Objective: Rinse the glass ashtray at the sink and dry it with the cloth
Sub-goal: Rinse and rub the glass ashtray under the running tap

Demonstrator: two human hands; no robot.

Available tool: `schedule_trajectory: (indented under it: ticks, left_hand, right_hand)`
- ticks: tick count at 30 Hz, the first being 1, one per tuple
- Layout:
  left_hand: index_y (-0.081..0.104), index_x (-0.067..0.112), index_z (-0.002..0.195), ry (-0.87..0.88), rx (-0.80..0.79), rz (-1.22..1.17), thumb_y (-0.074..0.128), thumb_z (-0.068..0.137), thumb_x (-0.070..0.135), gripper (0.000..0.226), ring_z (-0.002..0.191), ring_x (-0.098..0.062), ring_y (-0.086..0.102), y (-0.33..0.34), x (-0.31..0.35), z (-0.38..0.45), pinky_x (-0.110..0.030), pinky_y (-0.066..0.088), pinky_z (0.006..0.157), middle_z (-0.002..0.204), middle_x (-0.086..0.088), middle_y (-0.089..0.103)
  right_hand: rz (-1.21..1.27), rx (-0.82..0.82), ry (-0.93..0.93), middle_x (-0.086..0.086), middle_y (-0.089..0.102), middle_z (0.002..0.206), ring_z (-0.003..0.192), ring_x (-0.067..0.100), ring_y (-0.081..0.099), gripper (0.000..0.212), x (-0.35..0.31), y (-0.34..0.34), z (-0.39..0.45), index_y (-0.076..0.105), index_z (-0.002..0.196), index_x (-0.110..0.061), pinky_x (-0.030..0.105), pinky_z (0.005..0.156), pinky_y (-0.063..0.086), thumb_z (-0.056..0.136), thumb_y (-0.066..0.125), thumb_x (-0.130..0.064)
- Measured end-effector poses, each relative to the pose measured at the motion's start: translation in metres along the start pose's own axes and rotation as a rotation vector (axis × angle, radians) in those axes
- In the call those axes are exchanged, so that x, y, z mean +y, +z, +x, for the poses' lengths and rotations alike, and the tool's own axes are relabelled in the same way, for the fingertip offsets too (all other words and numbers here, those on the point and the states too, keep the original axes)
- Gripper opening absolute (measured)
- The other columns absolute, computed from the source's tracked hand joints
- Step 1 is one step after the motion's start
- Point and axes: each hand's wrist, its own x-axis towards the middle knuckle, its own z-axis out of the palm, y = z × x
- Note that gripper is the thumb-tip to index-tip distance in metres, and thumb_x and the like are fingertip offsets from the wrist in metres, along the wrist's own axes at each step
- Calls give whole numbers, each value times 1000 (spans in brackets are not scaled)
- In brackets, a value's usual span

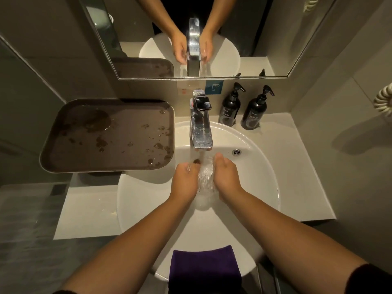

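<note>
The rinse is under way: the left hand [186,179] and right hand [228,177] cup the glass ashtray [206,177] between them under the running tap [201,132] over the sink [261,187], and next comes reaching for the purple cloth [204,266] on the near rim.

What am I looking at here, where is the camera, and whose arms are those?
There is no machine here, just a person wearing a wide-angle camera on the head, so you look down along their bare arms at a bathroom sink. The left hand and the right hand together hold a clear glass ashtray under water running from the tap. A purple cloth hangs over the near rim of the sink, waiting for the drying. To the left sits a dark tray spotted with water drops, and two black pump bottles stand behind the sink on the right. The mirror above repeats the hands and tap.
</note>
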Motion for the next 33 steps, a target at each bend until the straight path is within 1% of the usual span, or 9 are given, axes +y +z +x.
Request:
schedule_trajectory:
  ticks: [2,4,7,10,15,19,22,29,33]
  left_hand:
    - [53,20,112,-23,-144,-39,65,79,43,42,88,-14,65,-2,-7,-6,-36,54,78,100,6,65]
    - [42,30,125,-28,-241,-47,73,80,33,54,103,-13,64,-7,-7,-11,-38,56,86,114,8,62]
    - [59,26,111,68,-182,54,72,78,39,37,88,-16,70,-13,-4,-3,-48,59,79,102,2,71]
    - [60,20,65,55,-45,114,57,81,52,36,59,-20,58,-17,6,4,-45,55,61,63,-2,61]
    - [62,13,85,-334,-19,-226,43,96,54,46,48,-15,56,-14,19,0,-21,44,48,59,-1,59]
    - [57,17,77,-212,-52,-24,49,92,49,36,51,-16,40,-10,17,2,-27,32,50,59,4,46]
    - [49,19,61,-183,-54,-18,49,91,33,33,49,-16,34,-8,12,1,-29,29,51,47,8,41]
    - [38,19,58,-430,209,-426,42,86,20,28,39,-13,26,-5,5,-4,-25,22,44,45,4,32]
    - [40,20,58,-354,90,-348,42,94,28,37,41,-13,30,-17,10,-2,-25,25,45,48,4,35]
  right_hand:
    - [46,13,35,8,55,72,67,22,50,47,1,-2,3,57,78,-2,37,67,46,100,34,-36]
    - [80,5,68,10,55,72,67,23,51,44,1,-3,1,58,78,-3,37,66,46,96,36,-37]
    - [127,-43,115,15,59,70,68,28,57,42,5,2,-2,60,76,-6,40,66,50,91,37,-38]
    - [120,-65,97,12,61,71,69,27,60,41,4,7,-5,60,76,-8,44,71,53,93,36,-37]
    - [-150,-113,-144,18,66,89,78,22,56,46,-1,-2,-6,60,88,0,39,77,48,103,33,-34]
    - [-349,-175,-184,-1,53,70,69,18,48,36,-3,-4,-11,45,67,-17,37,64,38,99,38,-32]
    - [-494,-207,-246,1,54,66,66,21,50,40,-11,-3,-12,44,61,-17,37,63,38,99,38,-29]
    - [202,-187,284,1,38,50,43,15,32,24,-14,7,-9,44,66,-16,27,44,26,90,42,-18]
    - [169,-188,241,-1,38,45,42,15,33,26,-14,7,-8,44,64,-16,25,43,26,90,43,-16]
